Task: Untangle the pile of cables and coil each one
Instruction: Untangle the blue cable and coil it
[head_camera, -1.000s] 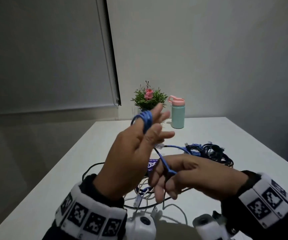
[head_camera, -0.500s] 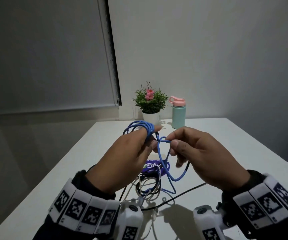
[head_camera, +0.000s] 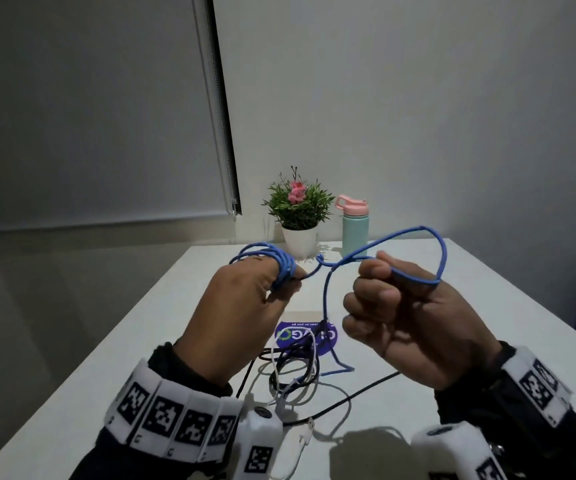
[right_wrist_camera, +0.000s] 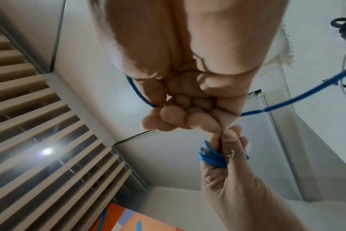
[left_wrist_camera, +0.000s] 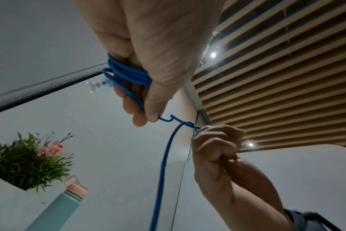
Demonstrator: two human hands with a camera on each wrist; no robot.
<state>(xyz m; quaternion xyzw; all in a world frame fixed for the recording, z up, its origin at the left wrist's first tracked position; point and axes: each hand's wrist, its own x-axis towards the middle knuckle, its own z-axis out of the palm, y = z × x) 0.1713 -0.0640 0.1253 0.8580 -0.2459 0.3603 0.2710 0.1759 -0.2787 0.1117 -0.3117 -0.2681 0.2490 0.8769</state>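
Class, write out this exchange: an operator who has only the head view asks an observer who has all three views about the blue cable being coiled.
Operator: My head view shows the blue cable wound round the left hand. Where is its plug?
Observer: The left wrist view shows a clear plug sticking out behind the wound fingers.
Operator: Is the stretch to the right hand free?
Observer: No. The left wrist view shows a small twisted snag just before the right hand's fingers.
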